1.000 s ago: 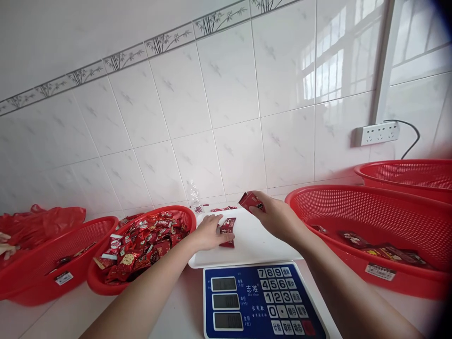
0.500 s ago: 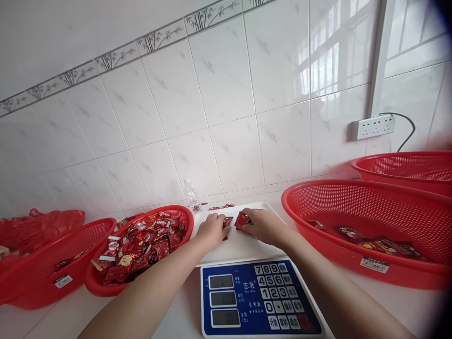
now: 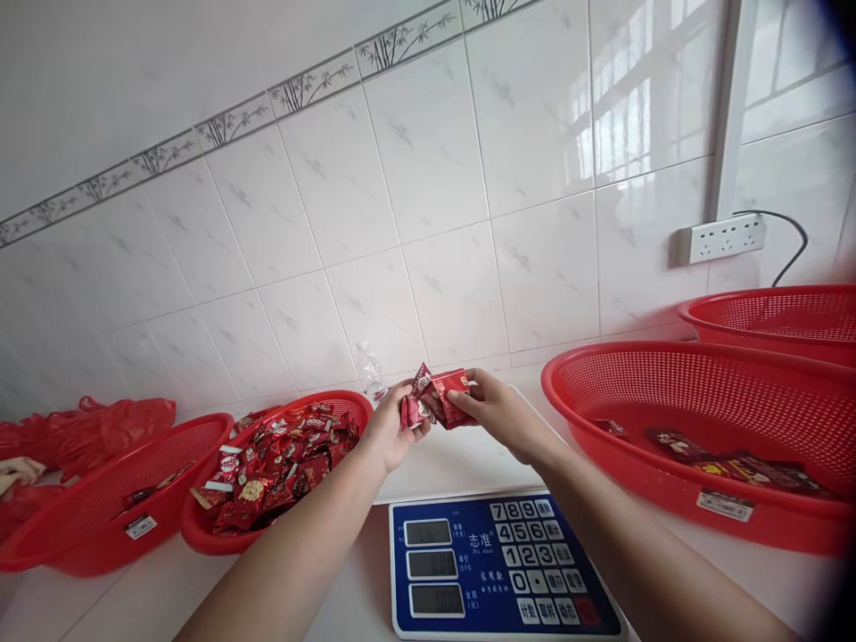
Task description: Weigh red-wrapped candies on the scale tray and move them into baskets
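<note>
Both hands are raised above the white pan of a digital scale (image 3: 428, 464), close together. Small red snack packets (image 3: 417, 412) are gripped in my left hand (image 3: 388, 432), its fingers curled round them. My right hand (image 3: 498, 410) pinches more red packets (image 3: 452, 392) between thumb and fingers, and the two bunches touch. How many packets each hand has is hard to make out. Below the pan, the scale's blue panel (image 3: 495, 571) faces me with its keypad and three displays.
Left of the scale, a red basket (image 3: 366, 412) is heaped with red packets. Another red basket (image 3: 67, 544) and red plastic bags (image 3: 120, 423) lie farther left. A large red basket (image 3: 642, 481) with a few packets stands right. A clear bottle (image 3: 370, 367) is by the tiled wall.
Both hands have lifted off the scale's pan with red packets and come together. The packets that lay under the fingers are now held up in view.
</note>
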Motion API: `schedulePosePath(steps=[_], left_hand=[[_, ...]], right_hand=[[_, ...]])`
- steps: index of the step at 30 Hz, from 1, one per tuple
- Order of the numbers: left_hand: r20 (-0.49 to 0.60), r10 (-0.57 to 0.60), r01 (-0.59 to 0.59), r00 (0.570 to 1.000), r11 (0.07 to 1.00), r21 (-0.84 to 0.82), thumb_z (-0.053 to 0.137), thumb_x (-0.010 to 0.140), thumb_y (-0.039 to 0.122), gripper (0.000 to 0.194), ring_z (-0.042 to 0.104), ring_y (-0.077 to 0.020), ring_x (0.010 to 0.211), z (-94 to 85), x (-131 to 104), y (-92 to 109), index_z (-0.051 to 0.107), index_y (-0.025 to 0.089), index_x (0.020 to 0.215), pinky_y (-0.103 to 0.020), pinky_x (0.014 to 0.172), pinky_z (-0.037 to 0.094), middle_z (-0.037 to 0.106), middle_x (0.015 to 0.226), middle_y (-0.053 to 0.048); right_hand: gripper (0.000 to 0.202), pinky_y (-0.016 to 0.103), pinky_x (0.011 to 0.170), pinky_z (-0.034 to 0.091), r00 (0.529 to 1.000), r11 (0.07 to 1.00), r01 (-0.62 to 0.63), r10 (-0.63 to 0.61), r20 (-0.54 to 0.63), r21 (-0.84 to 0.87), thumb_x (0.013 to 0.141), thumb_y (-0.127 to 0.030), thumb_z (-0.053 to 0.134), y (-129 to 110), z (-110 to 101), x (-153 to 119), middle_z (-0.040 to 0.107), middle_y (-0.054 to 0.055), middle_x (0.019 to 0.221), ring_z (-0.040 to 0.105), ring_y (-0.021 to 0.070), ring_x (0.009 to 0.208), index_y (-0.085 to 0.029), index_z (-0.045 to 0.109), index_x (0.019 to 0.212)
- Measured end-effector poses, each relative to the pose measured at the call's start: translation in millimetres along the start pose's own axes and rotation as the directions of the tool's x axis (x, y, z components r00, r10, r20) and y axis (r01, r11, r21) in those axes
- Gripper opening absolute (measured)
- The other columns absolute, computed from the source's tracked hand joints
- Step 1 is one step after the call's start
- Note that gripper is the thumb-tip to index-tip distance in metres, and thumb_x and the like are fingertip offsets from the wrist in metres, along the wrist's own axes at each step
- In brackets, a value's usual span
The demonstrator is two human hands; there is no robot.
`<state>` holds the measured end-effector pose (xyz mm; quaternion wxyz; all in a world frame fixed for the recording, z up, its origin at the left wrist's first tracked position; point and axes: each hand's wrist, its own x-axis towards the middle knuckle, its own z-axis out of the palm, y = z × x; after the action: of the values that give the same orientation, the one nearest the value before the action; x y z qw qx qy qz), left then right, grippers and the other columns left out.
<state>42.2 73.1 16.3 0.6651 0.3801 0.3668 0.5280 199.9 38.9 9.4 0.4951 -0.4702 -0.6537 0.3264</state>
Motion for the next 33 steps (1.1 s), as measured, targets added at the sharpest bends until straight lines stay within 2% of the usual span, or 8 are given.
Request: schedulePosePath(steps=[2, 5, 11, 19, 23, 26, 29, 33], left_hand=[[0.043, -0.022, 0.024, 0.999, 0.998, -0.063, 0.061, 0.083, 0.036, 0.019, 0.057, -0.0083, 0.060, 3.9, -7, -1, 0.058, 0.018, 0.088, -0.019, 0.053, 0.045, 0.063, 0.077, 0.001], [0.084, -0.021, 0.019, 0.996, 1.000, 0.024, 0.062, 0.079, 0.054, 0.038, 0.059, -0.0100, 0.063, 6.3, -15, -6, 0.060, 0.017, 0.090, -0.020, 0.054, 0.046, 0.065, 0.082, -0.002], [0.153, 0.031, -0.051, 0.988, 0.991, 0.127, 0.074, 0.072, 0.033, 0.037, 0.064, -0.0140, 0.071, 6.7, -24, -11, 0.057, 0.022, 0.102, -0.027, 0.064, 0.051, 0.065, 0.089, -0.001], [0.115, -0.058, 0.034, 0.992, 0.979, 0.201, 0.072, 0.075, 0.040, 0.031, 0.064, -0.0155, 0.070, -0.7, -24, -14, 0.055, 0.020, 0.091, -0.036, 0.068, 0.055, 0.065, 0.081, -0.002], [0.093, -0.013, -0.002, 0.996, 0.987, 0.163, 0.070, 0.077, 0.035, 0.026, 0.064, -0.0173, 0.075, -9.8, -25, -13, 0.059, 0.019, 0.095, -0.037, 0.070, 0.055, 0.066, 0.084, -0.004], [0.068, 0.039, -0.049, 0.997, 0.989, 0.141, 0.069, 0.078, 0.032, 0.025, 0.065, -0.0180, 0.075, -24.1, -30, -1, 0.061, 0.017, 0.097, -0.035, 0.066, 0.056, 0.067, 0.086, -0.007], [-0.033, 0.167, -0.160, 0.985, 0.976, 0.148, 0.070, 0.076, 0.028, 0.020, 0.064, -0.0152, 0.067, -50.8, -39, 24, 0.060, 0.017, 0.091, -0.032, 0.062, 0.056, 0.066, 0.080, -0.005], [-0.167, 0.454, -0.383, 0.875, 0.862, 0.333, 0.069, 0.077, 0.024, 0.015, 0.064, -0.0131, 0.067, -105.6, -50, 72, 0.060, 0.018, 0.087, -0.030, 0.062, 0.057, 0.065, 0.077, 0.000]], right_hand=[[0.020, 0.028, 0.072, 0.056, 1.000, 0.996, 0.005, -0.007, 0.024, 0.092, 0.093, -0.032, 0.043, -1, 6, -1, 0.071, 0.009, 0.100, 0.069, 0.0165, 0.084, -0.018, 0.048, 0.107], [0.017, 0.030, 0.074, 0.057, 1.000, 0.989, 0.003, -0.005, 0.013, 0.151, 0.092, -0.030, 0.045, -3, 12, -3, 0.071, 0.010, 0.098, 0.069, 0.0179, 0.085, -0.018, 0.048, 0.104], [0.017, 0.032, 0.070, 0.055, 0.999, 0.993, 0.033, -0.029, -0.042, 0.111, 0.087, -0.033, 0.050, 0, 14, -3, 0.071, 0.006, 0.093, 0.067, 0.0188, 0.081, -0.020, 0.054, 0.096], [0.026, 0.034, 0.066, 0.048, 0.996, 0.993, 0.041, -0.049, -0.076, -0.109, 0.087, -0.041, 0.048, 4, 17, -3, 0.070, 0.006, 0.082, 0.064, 0.0229, 0.075, -0.021, 0.061, 0.096], [0.036, 0.033, 0.066, 0.049, 0.995, 0.966, 0.095, -0.098, 0.000, -0.239, 0.092, -0.048, 0.036, 2, 23, -7, 0.072, 0.004, 0.083, 0.066, 0.0228, 0.076, -0.026, 0.062, 0.105], [0.048, 0.035, 0.068, 0.052, 0.993, 0.969, 0.116, -0.114, 0.019, -0.218, 0.089, -0.053, 0.040, -1, 26, -10, 0.071, 0.007, 0.100, 0.067, 0.0246, 0.084, -0.024, 0.054, 0.125], [0.055, 0.038, 0.066, 0.052, 0.989, 0.950, 0.129, -0.144, -0.032, -0.284, 0.085, -0.056, 0.042, -6, 25, -14, 0.071, 0.010, 0.100, 0.067, 0.0262, 0.079, -0.022, 0.053, 0.127], [0.054, 0.039, 0.063, 0.052, 0.980, 0.938, 0.150, -0.184, -0.081, -0.311, 0.082, -0.060, 0.043, -8, 22, -14, 0.070, 0.010, 0.094, 0.067, 0.0271, 0.076, -0.024, 0.057, 0.120]])
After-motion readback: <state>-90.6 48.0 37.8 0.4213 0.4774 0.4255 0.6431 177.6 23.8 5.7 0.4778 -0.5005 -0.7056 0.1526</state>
